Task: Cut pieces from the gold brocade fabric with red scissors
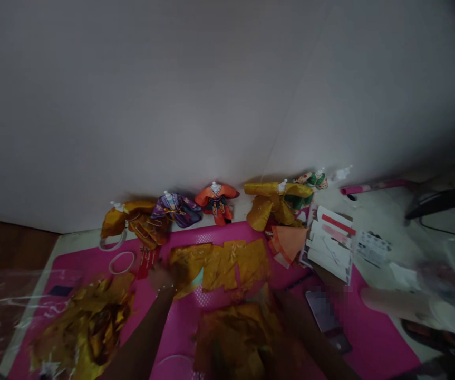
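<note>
My left hand [159,278], with a beaded bracelet at its wrist, is at the left end of a flat strip of golden fabric [219,264] on the pink mat. Its fingers are blurred, so I cannot tell whether they grip the cloth. A red tasselled piece [144,263] lies just left of it. Dark and smeared, my right hand [284,303] is by a raised edge of golden cloth [267,298]; its fingers do not show clearly. Below, between my arms, is a larger golden fabric piece [233,332]. A pale green scrap [197,278] sits at the strip's lower edge.
Small stands dressed in a purple robe [176,209], an orange robe [216,203] and golden robes [274,206] line the wall. Crumpled golden cloth [88,322] lies left. Rightward are papers [330,245], a phone [322,310] and a pale roll [401,306]. The pink mat [385,343] lies underneath.
</note>
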Motion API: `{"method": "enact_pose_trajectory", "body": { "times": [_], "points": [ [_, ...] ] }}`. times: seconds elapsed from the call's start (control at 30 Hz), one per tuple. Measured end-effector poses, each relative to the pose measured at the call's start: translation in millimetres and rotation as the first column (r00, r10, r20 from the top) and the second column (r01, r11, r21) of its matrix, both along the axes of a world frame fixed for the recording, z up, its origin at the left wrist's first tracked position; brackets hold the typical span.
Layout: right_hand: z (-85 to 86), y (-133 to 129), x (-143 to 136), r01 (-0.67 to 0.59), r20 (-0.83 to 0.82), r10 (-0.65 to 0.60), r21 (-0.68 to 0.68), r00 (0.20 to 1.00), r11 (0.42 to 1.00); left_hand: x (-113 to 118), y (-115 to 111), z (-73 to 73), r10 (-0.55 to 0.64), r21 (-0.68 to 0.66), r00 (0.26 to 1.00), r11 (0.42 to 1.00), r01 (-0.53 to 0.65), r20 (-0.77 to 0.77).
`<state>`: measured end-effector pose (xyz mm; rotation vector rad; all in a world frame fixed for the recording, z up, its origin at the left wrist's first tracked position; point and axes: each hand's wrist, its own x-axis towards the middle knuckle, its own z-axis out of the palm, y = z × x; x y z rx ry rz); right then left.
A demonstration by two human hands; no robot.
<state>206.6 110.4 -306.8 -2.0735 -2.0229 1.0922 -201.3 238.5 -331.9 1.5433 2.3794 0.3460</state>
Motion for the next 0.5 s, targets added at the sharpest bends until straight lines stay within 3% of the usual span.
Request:
{"method": "enact_pose_trajectory", "body": {
  "times": [0.07, 0.1, 0.17, 0.23, 0.33, 0.5],
  "points": [
    [-1.6, -10.5, -1.2, 0.013, 0.001, -0.013, 0.02, 1.0, 1.0, 21.0, -3.1, -2.5, -0.207, 0.023, 0.978, 0.978, 0.208, -0.036],
    [-2.9, -14.3, -1.5, 0.026, 0.005, -0.026, 0.03, 1.0, 0.999, 35.9, -5.4, -5.6, -0.344, 0.029, 0.939, 0.938, 0.345, -0.031],
    [-5.2, -18.2, -1.9, 0.039, 0.014, -0.04, 0.053, 0.999, 0.998, 69.0, -11.9, -14.1, -0.577, 0.028, 0.817, 0.816, 0.577, -0.018],
    [-6.4, -17.8, -2.6, 0.018, 0.026, -0.02, 0.083, 0.999, 0.996, 97.5, -19.8, -22.9, -0.72, 0.012, 0.694, 0.694, 0.72, -0.013],
    [-6.4, -11.2, -5.0, -0.042, 0.045, 0.036, 0.137, 0.998, 0.99, 116.9, -30.0, -31.6, -0.785, -0.052, 0.618, 0.62, 0.783, -0.038],
    [-9.8, 9.1, -14.1, -0.13, 0.031, 0.126, 0.214, 0.992, 0.968, 103.0, -35.1, -35.0, -0.782, -0.176, 0.615, 0.622, 0.763, -0.1]
  ]
}}
